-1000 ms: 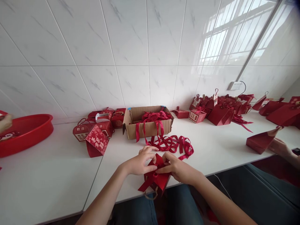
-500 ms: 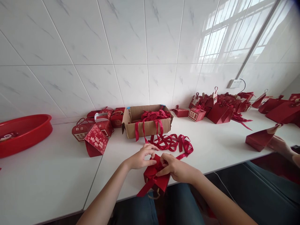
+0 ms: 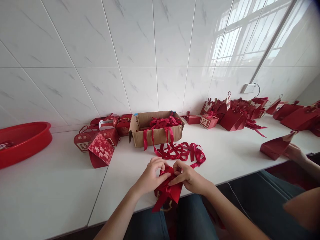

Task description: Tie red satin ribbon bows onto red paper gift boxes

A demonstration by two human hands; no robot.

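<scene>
A small red gift box point(image 3: 176, 193) stands at the table's front edge, just above my lap, with a thin twisted cord hanging from its near side. Wide red ribbon point(image 3: 160, 200) crosses its top, one end dangling toward me. My left hand point(image 3: 152, 175) pinches the ribbon at the box's left, thumb reaching over the top. From the right, my right hand point(image 3: 191, 178) has its fingers curled on the ribbon, the index finger pressing at the middle. The exact grip between the fingertips is partly hidden.
Behind my hands lies a heap of loose ribbon point(image 3: 180, 151), trailing from a cardboard box point(image 3: 156, 138). Red gift boxes point(image 3: 101, 151) stand left, others point(image 3: 233, 118) right. A red basin point(image 3: 27, 143) sits far left. Another person's hand point(image 3: 296, 153) touches a red box point(image 3: 275, 146).
My left hand has lowered its thumb onto the ribbon and closed in. The ribbon end and box have shifted slightly right. My right hand stays on the ribbon.
</scene>
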